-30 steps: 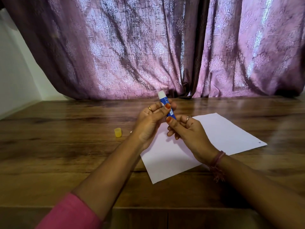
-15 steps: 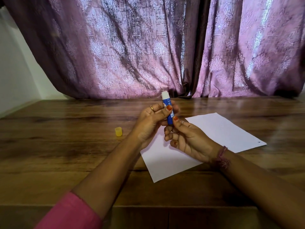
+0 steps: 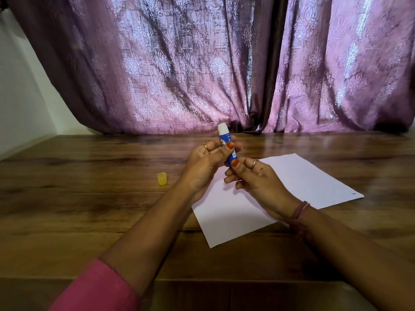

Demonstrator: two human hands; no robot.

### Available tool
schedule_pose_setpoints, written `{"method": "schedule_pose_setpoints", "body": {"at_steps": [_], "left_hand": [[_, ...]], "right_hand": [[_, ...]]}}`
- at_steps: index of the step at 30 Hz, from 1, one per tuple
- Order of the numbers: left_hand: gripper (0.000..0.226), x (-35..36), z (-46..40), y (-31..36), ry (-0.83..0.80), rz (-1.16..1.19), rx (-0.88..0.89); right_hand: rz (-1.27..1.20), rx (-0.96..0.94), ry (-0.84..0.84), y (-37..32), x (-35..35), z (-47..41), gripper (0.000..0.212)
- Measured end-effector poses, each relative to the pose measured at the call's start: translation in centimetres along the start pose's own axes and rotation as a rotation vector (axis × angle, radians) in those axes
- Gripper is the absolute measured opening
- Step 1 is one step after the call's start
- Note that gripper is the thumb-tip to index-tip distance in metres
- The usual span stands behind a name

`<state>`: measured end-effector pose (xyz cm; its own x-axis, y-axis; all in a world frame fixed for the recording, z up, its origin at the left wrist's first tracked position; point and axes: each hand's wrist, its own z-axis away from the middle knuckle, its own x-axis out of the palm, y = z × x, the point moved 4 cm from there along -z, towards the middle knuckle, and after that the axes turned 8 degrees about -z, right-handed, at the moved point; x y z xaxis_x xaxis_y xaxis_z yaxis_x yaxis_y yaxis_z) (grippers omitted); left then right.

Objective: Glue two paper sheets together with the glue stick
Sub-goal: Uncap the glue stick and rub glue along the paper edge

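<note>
glue stick [image 3: 227, 145], blue plastic tube with a white tip exposed at the top: held nearly upright above the near part of the table, uncapped.

fingers, left hand [image 3: 203, 167]: closed around the tube's upper and middle body, thumb with an orange-painted nail pressed on the label; a ring on one finger.

fingers, right hand [image 3: 256, 182]: thumb and forefinger pinched on the tube's lower end, the rest loosely curled beneath; a ring on one finger, a reddish thread band at the wrist.

cap, small yellow plastic cylinder [image 3: 162, 178]: standing on the table to the left of the hands, well apart from the tube.

paper, white rectangular sheet [image 3: 303, 182]: flat on the table under and to the right of the hands, turned at an angle to the table edge; whether it is one sheet or two stacked cannot be told.

table, dark brown wood-grain surface [image 3: 89, 209]: bears the paper and the cap.

curtain, purple patterned fabric [image 3: 202, 63]: hangs behind the table.

step in hand, as judged: readying the stick, probably twisting the base to raise the glue; no glue seems to be on the paper yet.

next move calls for: tipping the white end down onto the sheet, one hand steadying the paper, with light, even strokes so the sheet does not drag or wrinkle.
</note>
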<state>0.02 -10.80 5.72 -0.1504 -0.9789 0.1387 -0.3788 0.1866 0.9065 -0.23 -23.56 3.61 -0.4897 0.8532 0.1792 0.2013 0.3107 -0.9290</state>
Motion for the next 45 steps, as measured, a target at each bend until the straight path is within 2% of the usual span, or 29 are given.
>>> {"method": "schedule_pose_setpoints", "body": {"at_steps": [3,8,16,19,21,22,25,26,28,31,37,45], "left_hand": [[0.018,-0.1,0.0,0.0,-0.002,-0.015,0.003],[0.016,-0.1,0.1,0.0,0.006,0.0,-0.004],[0.02,1.0,0.4,-0.4,0.003,0.113,-0.084],[0.018,1.2,0.5,-0.8,-0.011,0.071,-0.102],[0.021,0.9,0.6,-1.0,-0.001,-0.03,-0.111],[0.031,0.6,0.5,-1.0,0.001,-0.12,-0.11],[0.062,-0.4,0.7,-1.1,0.0,-0.643,-0.065],[0.063,-0.7,0.8,-1.2,0.012,-0.828,-0.034],[0.048,-1.1,1.2,-1.2,0.028,-1.061,0.017],[0.061,-1.5,1.4,-2.1,-0.095,-1.344,-0.071],[0.096,-2.6,2.5,-3.1,-0.408,-1.59,-0.241],[0.096,-4.1,2.5,-3.8,-0.667,-1.618,-0.222]], "right_hand": [[-0.131,0.072,-0.038,0.2,0.4,0.1,0.036],[-0.249,0.136,-0.042,0.3,0.5,0.1,0.03],[-0.507,0.134,0.066,0.1,-0.6,-0.3,0.041],[-0.575,0.146,0.086,0.3,-0.9,-0.5,0.042],[-0.611,0.141,0.097,0.0,-1.1,-0.6,0.04],[-0.63,0.134,0.104,-0.2,-1.2,-0.7,0.037],[-0.722,0.137,0.18,-0.5,-2.1,-1.0,0.026],[-0.741,0.145,0.222,-0.6,-2.6,-1.0,0.022],[-0.763,0.146,0.301,-0.7,-3.6,-1.1,0.019],[-0.734,0.153,0.377,-1.0,-5.1,-1.3,0.019],[-0.488,0.174,0.304,-2.5,-7.9,-1.8,0.02],[-0.417,0.229,0.191,-1.3,-10.2,-1.9,0.025]]}}
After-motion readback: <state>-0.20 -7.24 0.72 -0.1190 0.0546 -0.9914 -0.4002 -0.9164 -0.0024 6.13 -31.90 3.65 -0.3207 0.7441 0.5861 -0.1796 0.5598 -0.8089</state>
